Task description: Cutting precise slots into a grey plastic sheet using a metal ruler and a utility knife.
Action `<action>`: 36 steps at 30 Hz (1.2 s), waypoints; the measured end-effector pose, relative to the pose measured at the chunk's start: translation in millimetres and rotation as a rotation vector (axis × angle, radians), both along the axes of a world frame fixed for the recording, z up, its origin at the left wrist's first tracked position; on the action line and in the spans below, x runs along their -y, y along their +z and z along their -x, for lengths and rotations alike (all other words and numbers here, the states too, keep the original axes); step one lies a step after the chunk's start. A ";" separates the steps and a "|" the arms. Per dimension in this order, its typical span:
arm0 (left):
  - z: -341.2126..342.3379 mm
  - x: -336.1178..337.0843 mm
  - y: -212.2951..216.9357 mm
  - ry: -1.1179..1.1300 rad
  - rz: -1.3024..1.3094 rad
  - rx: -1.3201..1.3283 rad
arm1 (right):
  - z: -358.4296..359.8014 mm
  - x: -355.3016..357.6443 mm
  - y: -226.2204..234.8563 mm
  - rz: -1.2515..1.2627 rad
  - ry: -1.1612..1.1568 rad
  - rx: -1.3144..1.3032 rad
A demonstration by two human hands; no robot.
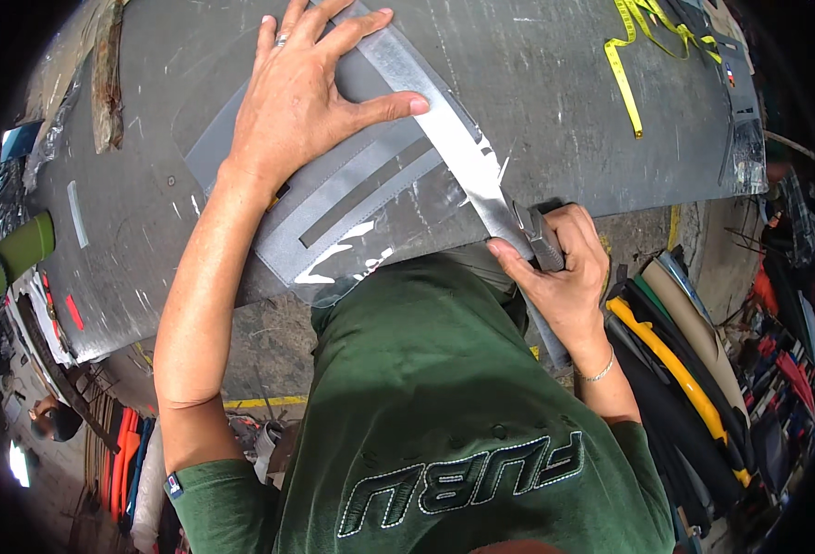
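My left hand [297, 106] lies spread over a long metal ruler [467, 152], its thumb and fingertips pressing on it. Under the ruler is a grey piece with stitched bands [343, 189] and a clear plastic sheet [394, 217] that catches the light. The piece reaches the table's near edge. At the ruler's near end, my right hand [564, 268] is closed around a grey utility knife [542, 242], held along the ruler's right side. Its blade tip is too small to make out. The ruler's near end passes beneath that hand and hangs over the edge.
A yellow measuring tape [622, 78] lies at the table's far right, near grey strips with plastic [744, 129]. A worn wooden strip [107, 74] rests at the far left. A green roll [18, 258] sits at the left edge. Material rolls [680, 369] stand below right.
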State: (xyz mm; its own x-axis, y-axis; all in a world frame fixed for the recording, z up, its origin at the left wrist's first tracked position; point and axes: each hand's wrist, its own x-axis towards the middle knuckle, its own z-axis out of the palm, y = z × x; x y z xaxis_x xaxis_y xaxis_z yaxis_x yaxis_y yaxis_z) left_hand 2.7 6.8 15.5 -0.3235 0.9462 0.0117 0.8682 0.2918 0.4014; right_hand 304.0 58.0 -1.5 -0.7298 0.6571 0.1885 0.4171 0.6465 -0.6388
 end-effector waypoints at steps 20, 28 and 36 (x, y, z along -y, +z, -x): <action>-0.5 3.0 -4.4 -0.021 -0.048 -0.023 | 1.1 3.3 -3.0 -0.064 -0.006 -0.041; -2.4 4.3 -6.7 -0.008 -0.040 -0.044 | 0.8 4.5 -6.2 -0.092 -0.010 -0.041; 9.3 10.9 -25.5 -0.019 -0.113 0.054 | 8.5 12.3 5.3 -0.097 -0.099 0.073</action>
State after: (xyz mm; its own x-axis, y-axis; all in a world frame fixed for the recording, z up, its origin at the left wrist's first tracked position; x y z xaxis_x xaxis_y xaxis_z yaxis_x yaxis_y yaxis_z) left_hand -6.6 -4.1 -10.0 -0.3084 0.9458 0.1020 0.8495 0.2256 0.4768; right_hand 295.5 45.7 3.7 -0.6766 0.7079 0.2029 0.5250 0.6569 -0.5411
